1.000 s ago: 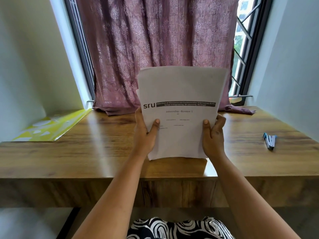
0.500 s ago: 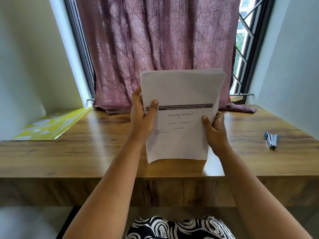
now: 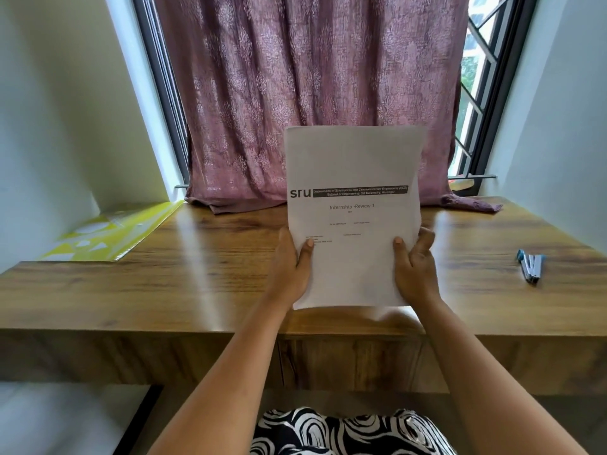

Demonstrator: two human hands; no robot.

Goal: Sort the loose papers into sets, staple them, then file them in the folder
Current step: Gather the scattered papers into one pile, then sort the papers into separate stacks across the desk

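Sliding down from the page's upper edge, my left hand (image 3: pixel 293 269) now matches my right hand (image 3: pixel 414 270) low on the papers (image 3: pixel 354 178), fingers pinching them upright on the desk (image 3: pixel 184 277). Farther off: stapler (image 3: pixel 530 267) right, folder (image 3: pixel 108 233) left.

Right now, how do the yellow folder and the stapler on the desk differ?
The yellow folder lies at the far left of the desk, against the wall; the stapler lies near the right edge. The folder is broad, flat and bright yellow with pale shapes; the stapler is small, narrow, silver and blue. Both rest on the desk untouched, since both hands hold the papers.
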